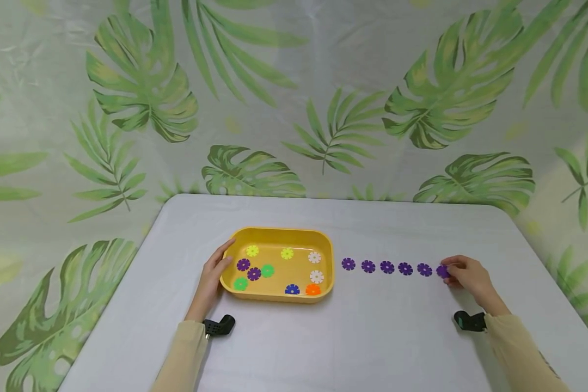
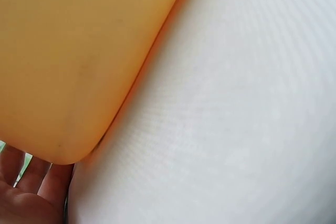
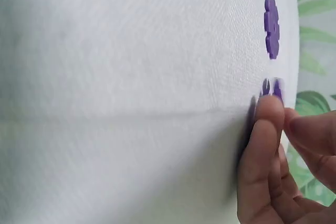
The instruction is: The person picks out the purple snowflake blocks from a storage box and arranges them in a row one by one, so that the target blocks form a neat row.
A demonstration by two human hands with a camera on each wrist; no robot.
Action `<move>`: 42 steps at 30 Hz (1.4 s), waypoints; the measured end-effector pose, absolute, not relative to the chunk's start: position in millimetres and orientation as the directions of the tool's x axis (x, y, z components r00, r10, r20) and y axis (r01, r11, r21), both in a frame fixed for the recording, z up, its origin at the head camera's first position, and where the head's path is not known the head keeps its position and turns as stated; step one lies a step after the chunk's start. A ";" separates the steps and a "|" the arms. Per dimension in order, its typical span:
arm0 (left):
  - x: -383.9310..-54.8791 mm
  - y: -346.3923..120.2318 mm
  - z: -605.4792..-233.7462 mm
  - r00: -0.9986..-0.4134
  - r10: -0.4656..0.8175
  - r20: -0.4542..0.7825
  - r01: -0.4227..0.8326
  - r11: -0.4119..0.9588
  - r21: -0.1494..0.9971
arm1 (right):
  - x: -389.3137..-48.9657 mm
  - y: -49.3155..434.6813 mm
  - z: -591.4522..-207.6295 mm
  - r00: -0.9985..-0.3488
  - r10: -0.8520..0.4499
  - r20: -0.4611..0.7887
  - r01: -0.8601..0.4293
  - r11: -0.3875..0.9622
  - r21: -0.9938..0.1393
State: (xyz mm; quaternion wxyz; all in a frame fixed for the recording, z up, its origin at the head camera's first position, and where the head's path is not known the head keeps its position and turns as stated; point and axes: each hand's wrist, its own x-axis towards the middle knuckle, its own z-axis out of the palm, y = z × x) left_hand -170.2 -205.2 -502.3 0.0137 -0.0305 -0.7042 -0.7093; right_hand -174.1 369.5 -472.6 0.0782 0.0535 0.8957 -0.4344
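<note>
In the head view, a yellow tray [image 1: 279,297] holds notched plastic snowflake discs in several colours, including a purple disc [image 1: 243,264]. My left hand [image 1: 210,277] grips the tray's left side, thumb at the rim; the left wrist view has fingers [image 2: 50,182] against its outer wall. To the tray's right runs a row of purple snowflake discs [image 1: 387,267] lying flat. At the row's right end my right hand [image 1: 467,275] pinches a purple snowflake disc [image 1: 442,270] between thumb and fingers, close to the table. Those fingertips partly cover it in the right wrist view.
A white cloth covers the table [image 1: 372,337]. Behind it hangs a leaf-patterned curtain [image 1: 323,81]. Inside the tray lie yellow, white, green, blue and orange discs, such as an orange disc [image 1: 313,289] by the front wall.
</note>
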 end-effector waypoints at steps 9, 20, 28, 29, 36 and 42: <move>-168.8 -206.4 -502.1 -0.998 0.013 0.059 0.059 -0.015 0.998 | -184.8 332.8 -449.7 -0.990 0.024 -0.138 0.124 0.613 -0.780; -164.9 -202.7 -486.3 -0.998 0.040 0.040 0.038 -0.032 0.999 | -209.3 207.9 -420.6 -0.960 -0.260 -0.103 -0.007 0.388 -0.921; -160.8 -198.3 -473.5 -0.998 0.050 0.025 0.025 -0.012 1.000 | -218.9 93.9 -419.4 -0.876 -0.442 -0.194 0.045 0.326 -0.944; -160.9 -198.2 -473.6 -0.998 0.051 0.025 0.024 -0.013 1.000 | -218.8 82.9 -419.5 -0.858 -0.475 -0.197 0.041 0.319 -0.947; -159.8 -198.3 -473.2 -0.998 0.049 0.026 0.025 -0.025 0.999 | -220.0 24.1 -424.7 -0.735 -0.611 -0.294 0.077 0.356 -0.931; -160.4 -199.1 -474.1 -0.998 0.056 0.024 0.022 -0.030 0.999 | -226.3 -2.5 -428.0 -0.673 -0.630 -0.387 0.110 0.432 -0.895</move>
